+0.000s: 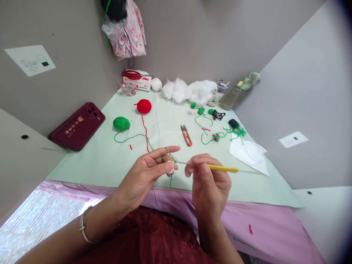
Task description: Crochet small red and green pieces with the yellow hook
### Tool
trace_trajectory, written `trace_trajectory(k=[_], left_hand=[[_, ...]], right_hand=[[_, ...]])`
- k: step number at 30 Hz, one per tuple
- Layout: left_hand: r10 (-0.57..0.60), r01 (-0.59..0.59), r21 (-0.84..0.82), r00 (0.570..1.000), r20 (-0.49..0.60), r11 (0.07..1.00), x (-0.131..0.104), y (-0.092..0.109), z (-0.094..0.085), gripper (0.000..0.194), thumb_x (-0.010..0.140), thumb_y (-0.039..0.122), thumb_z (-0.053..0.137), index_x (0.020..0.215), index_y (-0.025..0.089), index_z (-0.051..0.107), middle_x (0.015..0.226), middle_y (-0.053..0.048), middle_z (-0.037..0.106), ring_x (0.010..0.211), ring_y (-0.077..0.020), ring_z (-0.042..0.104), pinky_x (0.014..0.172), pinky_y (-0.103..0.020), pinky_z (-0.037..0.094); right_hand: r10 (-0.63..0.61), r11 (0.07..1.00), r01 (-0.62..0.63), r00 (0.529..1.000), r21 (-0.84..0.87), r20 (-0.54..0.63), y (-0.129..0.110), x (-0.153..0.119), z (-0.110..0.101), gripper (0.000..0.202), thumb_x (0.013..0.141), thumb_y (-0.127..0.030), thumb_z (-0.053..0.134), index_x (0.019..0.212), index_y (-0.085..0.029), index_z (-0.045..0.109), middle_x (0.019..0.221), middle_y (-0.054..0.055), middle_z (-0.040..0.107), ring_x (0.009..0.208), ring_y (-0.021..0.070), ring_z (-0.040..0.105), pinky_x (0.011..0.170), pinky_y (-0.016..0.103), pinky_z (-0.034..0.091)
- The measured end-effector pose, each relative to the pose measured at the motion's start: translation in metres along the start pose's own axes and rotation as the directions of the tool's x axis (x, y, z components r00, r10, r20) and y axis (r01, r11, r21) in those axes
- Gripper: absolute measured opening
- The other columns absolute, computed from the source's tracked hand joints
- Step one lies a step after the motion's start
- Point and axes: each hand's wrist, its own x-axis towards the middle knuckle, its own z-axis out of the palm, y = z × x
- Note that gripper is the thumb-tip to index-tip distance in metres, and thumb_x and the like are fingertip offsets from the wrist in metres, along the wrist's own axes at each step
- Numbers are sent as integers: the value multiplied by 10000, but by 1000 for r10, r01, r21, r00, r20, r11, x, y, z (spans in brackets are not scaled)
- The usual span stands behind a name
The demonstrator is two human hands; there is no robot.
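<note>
My left hand [151, 167] pinches a small pale crocheted piece [171, 169] between thumb and fingers, its index finger stretched out with green yarn [170, 154] over it. A green tail hangs below the piece. My right hand [210, 179] is closed around the yellow handle of a crochet hook [222, 168]. The hook's metal shaft points left, and its tip meets the green yarn at the piece. From the green yarn ball [121, 123] a strand runs toward my left hand. A red yarn ball [144, 106] lies behind, its strand reaching forward near that hand.
Orange thread snips [186, 135] lie mid-table. Green crocheted bits [201, 110], a black clip [219, 115] and white paper [249, 154] are at the right. White stuffing [189, 91], a pen cup [217, 94] and a bottle [239, 91] stand behind. A dark red phone [77, 126] is left.
</note>
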Motion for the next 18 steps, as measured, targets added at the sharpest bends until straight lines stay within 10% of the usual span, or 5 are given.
trace_trajectory(k=[18], left_hand=[[117,-112,217,993,-8,970,-1,-5,-5,388,849,222,869,1214,345,820,880,32,680,706,-77,572,562,-165,457]], right_hand=[[211,944,-227,973,239,92,3,7,-1,123,957,-330,747,891,-249,813,871,20,753,642,119,632,612,273,536]])
